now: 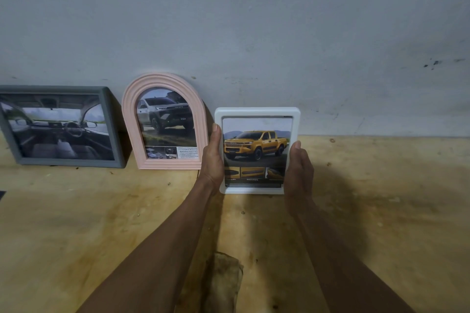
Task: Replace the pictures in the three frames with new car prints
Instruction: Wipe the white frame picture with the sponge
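White frame point(256, 112) with yellow pickup print point(255, 146), upright, left hand point(213, 157) and right hand point(298, 170) clasping its sides.

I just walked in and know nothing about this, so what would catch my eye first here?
Probably the white frame with its bright yellow truck picture, held upright between the left hand and right hand in the middle. To its left, a pink arched frame and a grey frame lean against the wall.

At the left edge of the frame my grey frame point(61, 126) is cut off. My hands cover both side rails of the white frame point(256, 112). Its caption text is too small to read.
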`<state>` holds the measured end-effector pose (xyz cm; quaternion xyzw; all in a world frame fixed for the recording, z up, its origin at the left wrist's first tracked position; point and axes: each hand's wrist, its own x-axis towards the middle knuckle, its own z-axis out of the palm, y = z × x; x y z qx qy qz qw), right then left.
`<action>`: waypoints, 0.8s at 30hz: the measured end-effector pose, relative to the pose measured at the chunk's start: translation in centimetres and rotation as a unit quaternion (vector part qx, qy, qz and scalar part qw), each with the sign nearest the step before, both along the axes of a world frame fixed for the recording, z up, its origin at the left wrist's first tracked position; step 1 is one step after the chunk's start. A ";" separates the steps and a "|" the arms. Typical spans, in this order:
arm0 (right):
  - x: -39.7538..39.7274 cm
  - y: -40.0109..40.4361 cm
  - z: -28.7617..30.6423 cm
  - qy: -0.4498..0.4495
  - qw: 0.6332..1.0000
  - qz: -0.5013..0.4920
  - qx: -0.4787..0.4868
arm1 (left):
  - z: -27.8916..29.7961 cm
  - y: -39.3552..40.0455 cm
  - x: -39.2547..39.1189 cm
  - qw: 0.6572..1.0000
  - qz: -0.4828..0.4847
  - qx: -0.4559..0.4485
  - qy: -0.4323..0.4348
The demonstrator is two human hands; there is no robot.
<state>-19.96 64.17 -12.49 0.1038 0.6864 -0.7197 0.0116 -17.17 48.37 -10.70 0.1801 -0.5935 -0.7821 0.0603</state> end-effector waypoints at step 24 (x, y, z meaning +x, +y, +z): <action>2.1 0.5 0.9 0.027 0.998 -0.026 0.051 | 0.8 -0.6 2.5 0.998 0.048 -0.031 -0.023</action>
